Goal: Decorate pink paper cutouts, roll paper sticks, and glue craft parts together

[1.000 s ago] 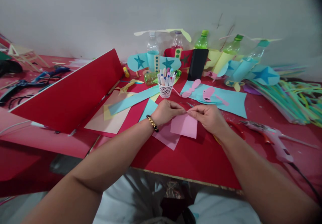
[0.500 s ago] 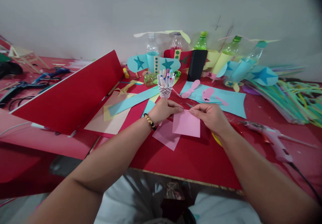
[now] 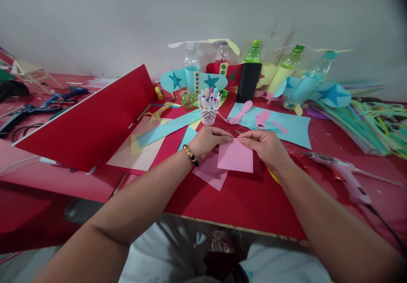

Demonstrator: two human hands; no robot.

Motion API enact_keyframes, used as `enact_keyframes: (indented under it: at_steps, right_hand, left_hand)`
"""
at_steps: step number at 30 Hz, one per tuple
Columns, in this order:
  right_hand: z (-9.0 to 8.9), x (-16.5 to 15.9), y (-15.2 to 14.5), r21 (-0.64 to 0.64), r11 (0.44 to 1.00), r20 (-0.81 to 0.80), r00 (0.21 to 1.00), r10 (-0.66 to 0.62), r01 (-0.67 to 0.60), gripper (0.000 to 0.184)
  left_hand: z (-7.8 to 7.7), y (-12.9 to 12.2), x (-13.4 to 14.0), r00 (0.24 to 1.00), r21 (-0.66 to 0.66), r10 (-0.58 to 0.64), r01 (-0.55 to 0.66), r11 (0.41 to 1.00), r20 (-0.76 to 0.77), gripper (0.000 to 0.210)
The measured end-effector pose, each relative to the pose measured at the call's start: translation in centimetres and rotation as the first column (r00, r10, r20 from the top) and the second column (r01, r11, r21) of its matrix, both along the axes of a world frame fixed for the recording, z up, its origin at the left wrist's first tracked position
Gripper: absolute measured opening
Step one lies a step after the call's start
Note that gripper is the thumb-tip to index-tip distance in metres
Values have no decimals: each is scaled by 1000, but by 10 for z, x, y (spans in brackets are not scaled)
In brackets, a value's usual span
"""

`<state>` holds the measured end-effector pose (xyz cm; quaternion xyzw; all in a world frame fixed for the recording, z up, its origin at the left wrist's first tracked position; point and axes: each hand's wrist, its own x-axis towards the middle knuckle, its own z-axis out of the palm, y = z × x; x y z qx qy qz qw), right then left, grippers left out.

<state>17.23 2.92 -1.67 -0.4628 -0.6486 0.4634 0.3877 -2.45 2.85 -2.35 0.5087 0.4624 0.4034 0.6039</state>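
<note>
While the left hand (image 3: 208, 141) pinches the far edge of a pink paper piece (image 3: 235, 156) between thumb and fingers, the right hand (image 3: 266, 145) grips that same edge farther right. The paper is above the near middle of the red tabletop (image 3: 235, 204), with a second pink sheet (image 3: 210, 172) at its left. Beyond stands a marker cup (image 3: 208, 116); rightward lies a glue gun (image 3: 345, 173).

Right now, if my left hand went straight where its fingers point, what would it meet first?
Likely your right hand, at the top edge of the held pink paper; depth is unclear.
</note>
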Motion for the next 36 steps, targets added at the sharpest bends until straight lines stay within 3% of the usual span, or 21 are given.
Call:
enact_keyframes:
  at_steps: [13, 24, 30, 36]
  right_hand:
    - [-3, -3, 1, -89, 996, -119, 993, -24, 14, 20]
    - [-4, -2, 1, -106, 994, -151, 988, -26, 10, 19]
    - [-4, -1, 1, -96, 995, -108, 994, -8, -3, 26]
    - [0, 0, 0, -71, 996, 87, 995, 56, -49, 30]
  left_hand:
    - [1, -1, 1, 993, -104, 30, -18, 994, 113, 20]
    - [1, -2, -1, 991, -106, 38, -25, 994, 126, 19]
    - [2, -2, -1, 996, -67, 39, -34, 997, 80, 18]
    - [-1, 0, -1, 997, 61, 37, -32, 998, -70, 20]
